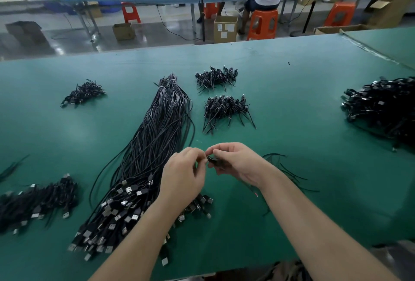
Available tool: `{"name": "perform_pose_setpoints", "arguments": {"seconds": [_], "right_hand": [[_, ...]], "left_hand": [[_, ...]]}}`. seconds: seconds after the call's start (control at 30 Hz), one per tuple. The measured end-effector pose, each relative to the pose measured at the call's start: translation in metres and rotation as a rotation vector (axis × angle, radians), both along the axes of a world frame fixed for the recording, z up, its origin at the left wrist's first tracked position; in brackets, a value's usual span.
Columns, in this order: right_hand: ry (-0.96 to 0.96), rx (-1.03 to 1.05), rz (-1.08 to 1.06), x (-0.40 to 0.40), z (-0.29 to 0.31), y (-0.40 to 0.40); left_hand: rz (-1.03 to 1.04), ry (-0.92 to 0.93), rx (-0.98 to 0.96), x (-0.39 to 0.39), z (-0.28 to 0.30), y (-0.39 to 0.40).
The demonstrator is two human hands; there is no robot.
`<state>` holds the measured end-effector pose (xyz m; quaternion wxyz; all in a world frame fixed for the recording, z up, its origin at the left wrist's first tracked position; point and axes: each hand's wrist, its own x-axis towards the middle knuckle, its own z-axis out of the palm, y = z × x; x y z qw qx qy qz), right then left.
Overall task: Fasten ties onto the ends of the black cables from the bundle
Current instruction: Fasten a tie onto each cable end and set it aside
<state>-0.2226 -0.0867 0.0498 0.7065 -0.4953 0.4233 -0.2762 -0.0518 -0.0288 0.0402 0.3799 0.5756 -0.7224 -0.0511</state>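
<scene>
A small coiled black cable is pinched in the right grip, and its end is met by the curled fingers of the left grip, where a tie seems to be twisted on; the tie itself is too small to be seen. The big bundle lies on the desk just left of the left grip and beyond it. The coil should be kept tight while the tie is wound close to the end, so that no loop is let loose. Spare ties lie just right of the right grip.

free: green table right of centre | blocked: cable bundle left, tied piles ahead
</scene>
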Motion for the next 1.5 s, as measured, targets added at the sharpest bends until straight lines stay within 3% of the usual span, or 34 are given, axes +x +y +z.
{"name": "perform_pose_setpoints", "arguments": {"seconds": [0.07, 0.13, 0.23, 0.53, 0.6, 0.77, 0.83, 0.9, 0.97, 1.1, 1.17, 1.2, 1.4, 1.5], "right_hand": [[-0.071, -0.040, 0.018, 0.001, -0.003, 0.003], [0.026, -0.169, 0.027, 0.002, -0.004, 0.005], [0.234, -0.310, 0.006, 0.005, -0.002, 0.003], [0.258, -0.134, -0.029, 0.011, 0.001, 0.002], [0.217, -0.064, -0.013, 0.010, 0.004, 0.002], [0.167, 0.058, 0.050, 0.008, 0.004, 0.002], [0.126, 0.094, 0.030, 0.007, 0.001, 0.002], [-0.003, 0.116, 0.014, 0.005, -0.001, 0.003], [-0.084, 0.039, 0.017, 0.004, -0.004, 0.005], [0.051, -0.221, -0.069, 0.010, -0.003, 0.006], [0.128, -0.315, -0.123, 0.012, -0.001, 0.005], [0.167, -0.346, -0.131, 0.012, -0.001, 0.005], [0.251, -0.412, -0.060, 0.010, -0.001, 0.008], [0.252, -0.378, -0.083, 0.012, 0.001, 0.009]], "left_hand": [[0.103, 0.417, 0.333, 0.004, 0.000, -0.006], [0.140, 0.836, 0.643, 0.008, 0.001, -0.011], [0.063, 1.152, 0.867, 0.009, 0.001, -0.012], [0.072, 0.872, 0.583, 0.003, -0.003, -0.006], [0.030, 0.679, 0.454, 0.003, -0.002, -0.003], [-0.133, -0.143, -0.070, 0.008, -0.006, 0.002], [-0.143, -0.241, -0.165, 0.008, -0.009, 0.002], [-0.072, -0.043, -0.052, 0.006, -0.008, 0.002], [0.043, 0.295, 0.184, 0.006, -0.006, -0.002], [0.111, 0.974, 0.612, 0.008, -0.001, -0.011], [0.034, 1.297, 0.737, 0.005, 0.001, -0.012], [0.012, 1.365, 0.757, 0.005, 0.001, -0.012], [0.046, 1.199, 0.700, 0.008, -0.005, -0.010], [0.093, 1.016, 0.584, 0.006, -0.006, -0.009]]}}
